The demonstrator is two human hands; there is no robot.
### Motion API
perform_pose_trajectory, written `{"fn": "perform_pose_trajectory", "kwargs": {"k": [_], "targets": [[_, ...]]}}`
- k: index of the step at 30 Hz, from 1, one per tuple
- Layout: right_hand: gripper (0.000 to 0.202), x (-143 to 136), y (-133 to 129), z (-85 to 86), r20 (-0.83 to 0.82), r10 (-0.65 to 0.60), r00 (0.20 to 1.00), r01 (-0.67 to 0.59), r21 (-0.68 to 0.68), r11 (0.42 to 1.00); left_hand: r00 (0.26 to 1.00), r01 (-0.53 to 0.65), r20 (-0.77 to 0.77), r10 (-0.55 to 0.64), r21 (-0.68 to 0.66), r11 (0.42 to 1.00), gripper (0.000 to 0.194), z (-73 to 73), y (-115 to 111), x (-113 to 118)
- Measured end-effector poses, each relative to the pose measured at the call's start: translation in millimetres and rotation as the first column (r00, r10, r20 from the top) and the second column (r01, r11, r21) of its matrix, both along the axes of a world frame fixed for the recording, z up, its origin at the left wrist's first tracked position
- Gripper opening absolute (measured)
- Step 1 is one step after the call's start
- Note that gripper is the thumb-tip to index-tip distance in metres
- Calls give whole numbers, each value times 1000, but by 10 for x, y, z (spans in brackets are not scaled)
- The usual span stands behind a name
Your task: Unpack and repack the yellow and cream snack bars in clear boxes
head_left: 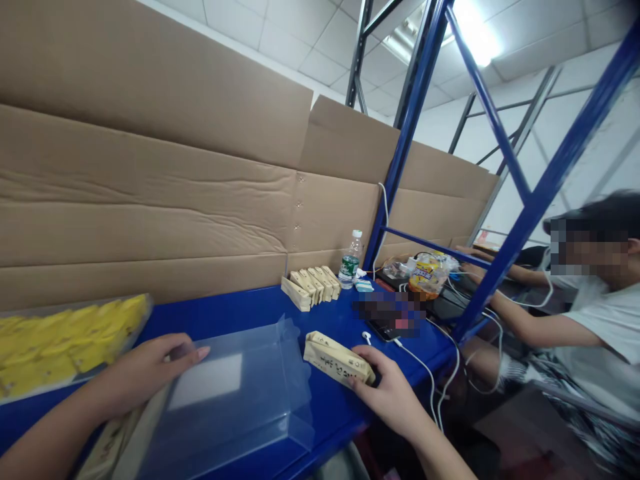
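My left hand (155,370) grips the edge of a clear plastic box (255,400), its thumb lying on top of the see-through wall. The box rests tilted on the blue table, its flaps standing out on the right. In my right hand (393,393) is a cream paper packet (333,360) with dark writing, pinched at its near end between thumb and fingers, right of the box. More cream packets (113,447) lie under my left forearm, partly hidden. Several similar packets (313,287) stand in a row against the cardboard at the back.
Yellow packets in a clear pack (75,340) lie at the left. A water bottle (351,260), a phone (390,317), an earbud (367,338) and white cables (425,373) are at the right. A blue rack post (405,147) rises behind them. A co-worker (590,320) sits on the right.
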State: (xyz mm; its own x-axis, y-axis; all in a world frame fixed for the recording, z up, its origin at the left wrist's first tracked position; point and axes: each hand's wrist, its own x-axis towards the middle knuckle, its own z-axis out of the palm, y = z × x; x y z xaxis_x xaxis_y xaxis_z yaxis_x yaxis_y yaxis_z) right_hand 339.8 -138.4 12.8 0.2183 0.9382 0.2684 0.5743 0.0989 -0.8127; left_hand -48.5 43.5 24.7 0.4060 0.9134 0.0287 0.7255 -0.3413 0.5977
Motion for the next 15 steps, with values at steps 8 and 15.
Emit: {"fn": "perform_pose_trajectory", "kwargs": {"k": [8, 15], "targets": [[35, -52, 76, 26, -178, 14, 984, -4, 53, 999, 998, 56, -24, -57, -40, 998, 55, 23, -1, -12], [39, -13, 93, 64, -335, -47, 941, 63, 37, 997, 999, 51, -13, -51, -33, 998, 55, 32, -16, -2]]}}
